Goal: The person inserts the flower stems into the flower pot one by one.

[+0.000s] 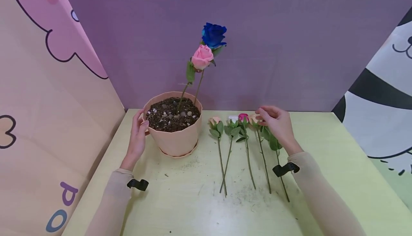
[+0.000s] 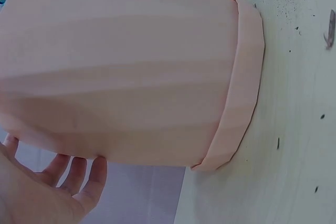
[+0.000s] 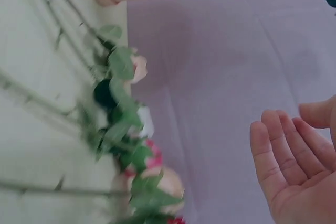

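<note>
My left hand [image 1: 137, 137] rests against the left side of a peach-pink flowerpot [image 1: 177, 141]; in the left wrist view its fingertips touch the pot's outer wall. Dark soil [image 1: 170, 123] with small pebbles fills the pot. A pink rose [image 1: 202, 57] and a taller blue rose [image 1: 214, 35] stand in it, leaning right. My right hand [image 1: 276, 123], holding nothing, hovers over the right end of a row of cut roses. That row has a peach rose [image 1: 214, 121], a white rose [image 1: 233, 118], a hot-pink rose [image 1: 243, 117], another peach rose [image 1: 254, 118] and a red rose [image 3: 176, 220], mostly hidden.
The pot stands on a saucer [image 1: 178, 154] at the back left of the pale yellow table [image 1: 180, 200]. Soil crumbs and plant bits lie scattered in front. Behind rises a purple backdrop [image 1: 289, 43]. Two of the rose stems cross near their lower ends.
</note>
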Tool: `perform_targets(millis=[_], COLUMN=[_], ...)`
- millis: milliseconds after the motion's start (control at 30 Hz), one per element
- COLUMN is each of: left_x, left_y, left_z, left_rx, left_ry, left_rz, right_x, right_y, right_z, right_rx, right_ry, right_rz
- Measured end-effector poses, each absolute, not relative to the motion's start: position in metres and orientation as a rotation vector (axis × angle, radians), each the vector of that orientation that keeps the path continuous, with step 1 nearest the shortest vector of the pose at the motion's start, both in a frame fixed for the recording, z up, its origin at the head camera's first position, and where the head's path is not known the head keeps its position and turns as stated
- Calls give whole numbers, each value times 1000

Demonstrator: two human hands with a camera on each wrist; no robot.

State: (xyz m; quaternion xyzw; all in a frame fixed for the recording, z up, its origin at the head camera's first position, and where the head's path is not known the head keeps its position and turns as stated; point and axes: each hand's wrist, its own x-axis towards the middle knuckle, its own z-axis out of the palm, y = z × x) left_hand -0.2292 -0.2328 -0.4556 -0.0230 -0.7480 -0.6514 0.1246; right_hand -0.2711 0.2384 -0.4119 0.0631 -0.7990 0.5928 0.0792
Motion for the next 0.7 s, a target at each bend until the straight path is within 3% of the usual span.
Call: perform_targets(millis=[700], left_x=[-229], left_y=[-232], left_z=[-456], left_rx=[-69], left_ry=[-2168], left_rz=[-1905], right_x=[-220], right_y=[311], right_z=[-475], right_rx=[-68], right_ry=[-2758], right_rz=[1638])
